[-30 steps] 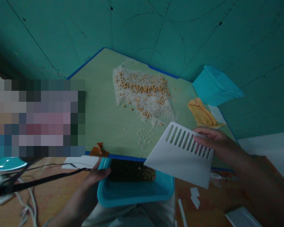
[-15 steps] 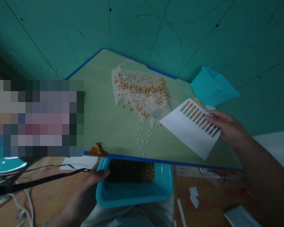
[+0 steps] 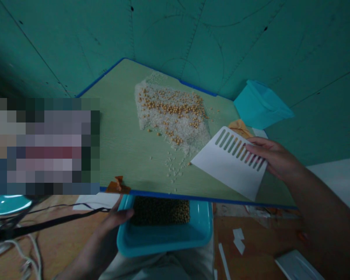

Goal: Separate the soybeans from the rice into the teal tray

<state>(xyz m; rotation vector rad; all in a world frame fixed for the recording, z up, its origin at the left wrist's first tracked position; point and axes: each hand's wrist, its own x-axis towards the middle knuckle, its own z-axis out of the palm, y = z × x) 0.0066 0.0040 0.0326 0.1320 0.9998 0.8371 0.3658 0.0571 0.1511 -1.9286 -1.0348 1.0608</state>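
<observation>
In my right hand (image 3: 275, 155) is a flat white scraper (image 3: 227, 163) with a row of slots, gripped by its slotted right end. It is tilted over the right part of the pale green board (image 3: 116, 144). Its left corner is beside a stray bean and just below the pile of white rice-like grains (image 3: 189, 130) and tan beans (image 3: 175, 109). My left hand (image 3: 116, 217) grips the left rim of a turquoise tub (image 3: 166, 241), thumb over the edge. Inside the tub lie many beans (image 3: 163, 210), partly shaded under the board's near edge.
A turquoise angular container (image 3: 262, 105) and a crumpled orange-tan item (image 3: 239, 128) stand at the board's right. Orange tape (image 3: 118, 185) sticks to the near edge. Black cable (image 3: 55, 222) runs at left; paper scraps (image 3: 238, 241) lie on the floor. A pixelated patch hides the left side.
My right hand has shifted the scraper slightly left and toward the board's near edge. The left hand keeps its hold on the tub, and the pile looks unchanged.
</observation>
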